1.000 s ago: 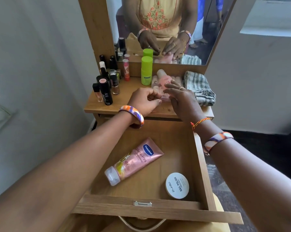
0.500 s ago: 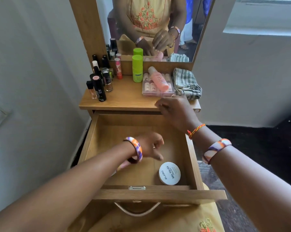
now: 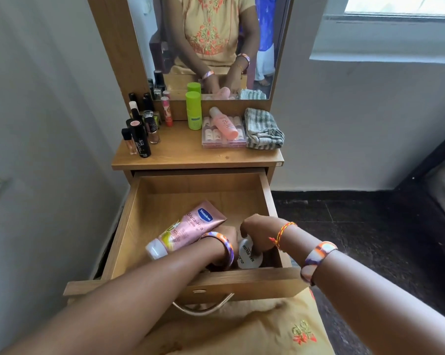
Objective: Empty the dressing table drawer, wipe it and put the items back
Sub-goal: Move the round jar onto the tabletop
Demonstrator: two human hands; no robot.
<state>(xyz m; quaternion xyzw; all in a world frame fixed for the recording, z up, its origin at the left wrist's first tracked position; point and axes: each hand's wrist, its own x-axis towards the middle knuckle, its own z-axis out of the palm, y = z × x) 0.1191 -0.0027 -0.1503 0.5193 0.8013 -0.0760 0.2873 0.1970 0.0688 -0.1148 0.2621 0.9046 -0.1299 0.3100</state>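
The wooden drawer [image 3: 266,198] stands pulled out below the dressing table top. Inside lie a pink Vaseline tube [image 3: 190,226] with a white cap and a round white nail polish remover jar [image 3: 249,257]. My left hand [image 3: 227,235] is down in the drawer against the tube's lower right edge, with its fingers hidden beneath it. My right hand [image 3: 258,233] curls over the white jar and grips it from above.
On the table top [image 3: 180,155] stand several dark lipsticks and small bottles [image 3: 139,137], a green stick [image 3: 193,110], a clear case [image 3: 224,142] with a pink bottle [image 3: 224,123] lying on it, and a folded striped cloth [image 3: 263,129]. A mirror rises behind. A wall is at the left.
Both hands left the table top and came down into the drawer. The right hand now grips the white jar and the left hand sits by the pink tube.
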